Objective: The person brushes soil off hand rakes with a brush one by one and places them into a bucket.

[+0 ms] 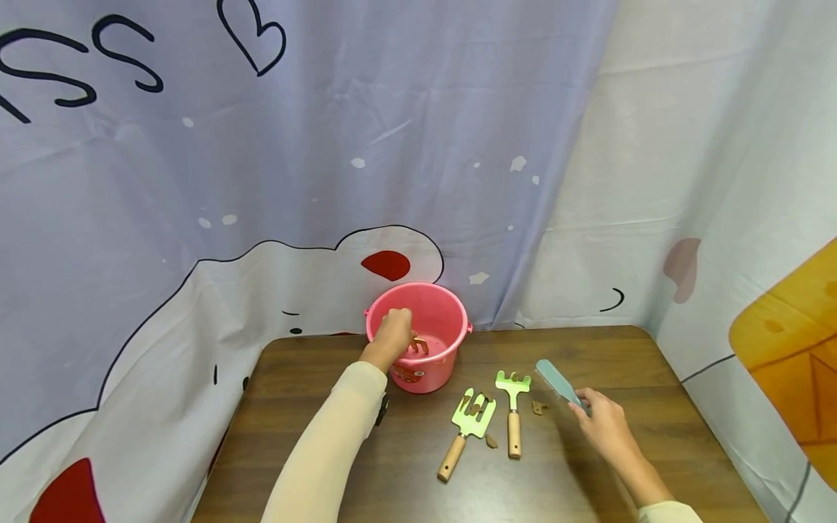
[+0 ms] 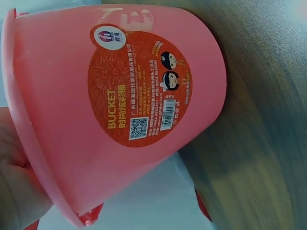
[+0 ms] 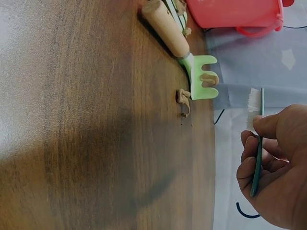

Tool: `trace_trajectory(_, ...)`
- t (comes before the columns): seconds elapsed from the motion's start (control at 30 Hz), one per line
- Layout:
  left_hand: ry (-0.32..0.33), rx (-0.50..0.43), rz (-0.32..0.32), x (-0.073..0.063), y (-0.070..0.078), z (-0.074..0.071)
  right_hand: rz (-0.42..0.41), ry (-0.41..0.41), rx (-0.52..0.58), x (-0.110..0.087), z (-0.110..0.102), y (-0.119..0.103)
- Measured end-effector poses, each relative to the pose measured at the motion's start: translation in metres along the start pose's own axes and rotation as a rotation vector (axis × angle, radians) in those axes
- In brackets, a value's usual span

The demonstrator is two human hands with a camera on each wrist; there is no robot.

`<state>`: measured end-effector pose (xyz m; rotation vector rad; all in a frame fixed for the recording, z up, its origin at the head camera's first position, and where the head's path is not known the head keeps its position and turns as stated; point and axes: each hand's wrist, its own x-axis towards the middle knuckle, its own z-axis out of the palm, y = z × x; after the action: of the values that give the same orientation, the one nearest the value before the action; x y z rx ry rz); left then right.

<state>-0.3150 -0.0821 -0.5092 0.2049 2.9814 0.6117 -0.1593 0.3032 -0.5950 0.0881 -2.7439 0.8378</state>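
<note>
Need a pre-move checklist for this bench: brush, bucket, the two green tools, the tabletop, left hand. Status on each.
1. Brush gripped in the right hand, off the tabletop: ok.
2. Pink bucket upright on the table: ok.
3. Green fork free of debris: not ok, brown pieces lie on its tines.
4. Green rake free of debris: not ok, brown residue at its tines.
5. Tabletop around the tools clean: not ok, loose brown pieces beside them.
6. Left hand holding the pronged item seen at the bucket: cannot tell, the grip is hidden.
</note>
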Motion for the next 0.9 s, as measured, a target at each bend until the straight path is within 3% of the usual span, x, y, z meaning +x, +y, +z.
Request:
trace_trajectory(0.2, -0.016, -0.06, -0.025, 0.0, 0.003, -0.001, 0.009, -0.015, 0.001, 0.0, 0.0, -0.002)
trace_trajectory(0.4, 0.055, -0.148, -0.086, 0.004, 0.007, -0.004, 0.017, -0.024, 0.005, -0.002, -0.001, -0.001)
trace_trajectory(0.9, 0.137, -0.234, -0.081, 0.006, 0.01, -0.009, 0.017, -0.009, -0.009, -0.005, -0.001, -0.002)
